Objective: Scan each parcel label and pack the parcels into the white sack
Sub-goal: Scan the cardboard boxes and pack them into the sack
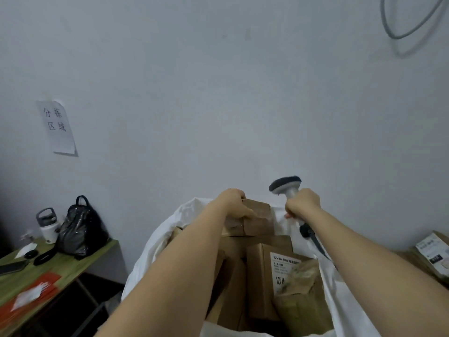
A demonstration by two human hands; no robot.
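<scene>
Here we lower a brown parcel (252, 221), gripped in our left hand (230, 203), onto boxes at the far side of the white sack (155, 242), while our right hand (303, 203) clutches the scanner (285, 187) clear, presumably for the next label.

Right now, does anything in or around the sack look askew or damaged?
Mostly tidy. The parcels in the white sack lie jumbled at different angles, and the paper sign on the wall hangs tilted with a curled corner. No visible spills or torn boxes.
</scene>
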